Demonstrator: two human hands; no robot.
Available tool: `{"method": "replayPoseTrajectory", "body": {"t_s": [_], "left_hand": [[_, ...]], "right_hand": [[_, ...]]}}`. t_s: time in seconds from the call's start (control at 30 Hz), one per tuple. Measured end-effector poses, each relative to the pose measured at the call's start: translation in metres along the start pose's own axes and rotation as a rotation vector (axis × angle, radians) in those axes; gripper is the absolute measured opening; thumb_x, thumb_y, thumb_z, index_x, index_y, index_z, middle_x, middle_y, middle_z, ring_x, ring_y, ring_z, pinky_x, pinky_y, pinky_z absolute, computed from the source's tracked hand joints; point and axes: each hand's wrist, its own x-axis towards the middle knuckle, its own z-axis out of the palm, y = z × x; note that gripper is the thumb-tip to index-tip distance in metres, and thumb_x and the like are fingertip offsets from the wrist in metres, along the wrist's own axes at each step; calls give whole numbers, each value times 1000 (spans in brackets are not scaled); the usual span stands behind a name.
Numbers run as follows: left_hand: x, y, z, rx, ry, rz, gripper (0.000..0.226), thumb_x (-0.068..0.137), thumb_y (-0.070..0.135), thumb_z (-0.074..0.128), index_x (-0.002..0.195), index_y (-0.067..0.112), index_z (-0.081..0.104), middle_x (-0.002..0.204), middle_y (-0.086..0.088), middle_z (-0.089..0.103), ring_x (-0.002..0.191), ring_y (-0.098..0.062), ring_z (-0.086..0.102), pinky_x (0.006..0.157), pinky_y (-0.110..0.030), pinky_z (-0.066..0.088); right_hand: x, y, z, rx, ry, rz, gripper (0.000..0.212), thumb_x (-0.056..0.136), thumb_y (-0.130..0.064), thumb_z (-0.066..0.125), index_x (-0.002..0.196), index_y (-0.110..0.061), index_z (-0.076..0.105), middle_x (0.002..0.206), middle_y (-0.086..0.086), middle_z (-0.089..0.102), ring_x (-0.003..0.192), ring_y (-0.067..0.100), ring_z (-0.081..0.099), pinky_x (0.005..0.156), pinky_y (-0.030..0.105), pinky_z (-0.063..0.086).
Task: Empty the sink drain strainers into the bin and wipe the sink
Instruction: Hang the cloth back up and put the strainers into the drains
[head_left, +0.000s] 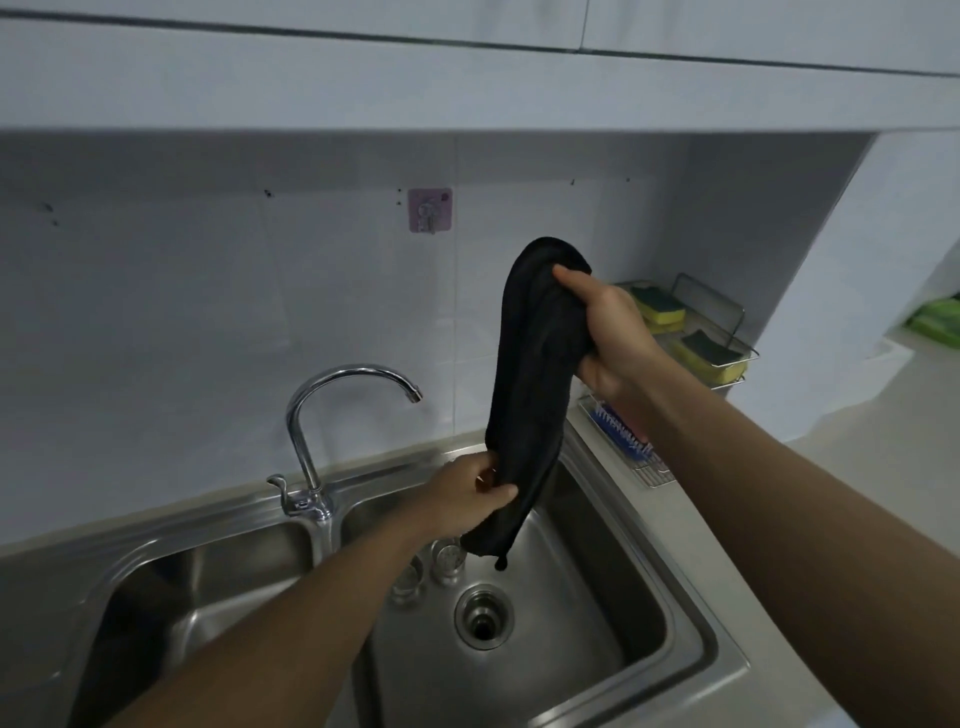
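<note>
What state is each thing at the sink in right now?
black cloth, held upright over the right basin
left hand, grips cloth's lower part
right hand, grips cloth's top
faucet, no water running
drain, open, no strainer inside
strainers, out, standing on basin floor
wall hook, empty

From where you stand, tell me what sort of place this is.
Most likely a home kitchen: a stainless double sink with a chrome tap, a tiled wall behind, and scrub sponges to the right.
</note>
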Motion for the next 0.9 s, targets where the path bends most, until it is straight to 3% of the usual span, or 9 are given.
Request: {"method": "replayPoseTrajectory", "body": {"t_s": [0.1,0.2,0.27,0.33,0.43,0.53,0.63,0.73,0.9], "left_hand": [[3,4,6,-52,113,60,23,99,26,56,121,22,64,110,2,70,97,-16,67,86,-31,53],[5,11,2,-143,242,64,12,98,19,55,95,26,64,91,3,68,86,-20,64,72,-28,49],[9,13,-5,-186,290,41,12,98,17,54,96,16,66,92,-5,69,90,-28,66,80,-39,54],[11,18,-11,-233,278,41,15,97,17,54,97,9,67,91,-8,69,89,-28,65,82,-41,53],[14,30,-12,-272,242,65,17,96,20,55,87,12,66,76,-1,62,74,-15,57,71,-33,45],[18,43,-13,-319,207,75,17,96,26,55,91,16,68,85,-5,69,79,-15,62,75,-35,49],[22,53,-20,-414,196,40,18,98,28,56,102,16,70,102,-12,73,97,-24,69,93,-43,54],[23,54,-26,-426,169,56,17,97,26,60,107,18,71,107,-7,74,104,-23,70,98,-43,55],[12,32,-30,-267,39,75,40,79,38,76,113,29,58,116,2,67,103,-16,68,88,-34,58]], "right_hand": [[3,5,-7,-129,95,-85,30,90,-31,69,108,-8,70,99,7,77,92,21,74,82,37,60],[5,13,-24,-574,233,-156,32,83,-36,70,86,-4,69,78,6,72,76,21,70,65,32,54],[5,22,-40,-919,239,-113,23,82,-34,69,76,-13,67,72,2,66,73,20,64,61,28,48],[2,34,-55,-1263,151,-15,16,84,-28,67,93,-15,72,89,5,70,86,24,66,72,33,53],[-9,55,-67,-1516,-59,34,43,88,-24,63,131,-17,62,126,7,65,114,25,61,95,35,51],[-20,75,-70,-1355,-185,-146,42,93,-29,59,134,-23,61,126,-1,66,114,16,62,89,23,47],[-29,89,-72,-945,-253,-98,30,97,-33,58,124,-25,68,113,-10,72,105,5,66,87,23,52],[-28,96,-71,-746,-114,-86,13,97,-27,62,102,-22,73,93,-5,75,90,11,71,77,28,53],[-18,94,-52,-533,29,-85,17,99,-20,58,89,-17,71,84,1,72,81,15,67,70,27,53]]}}
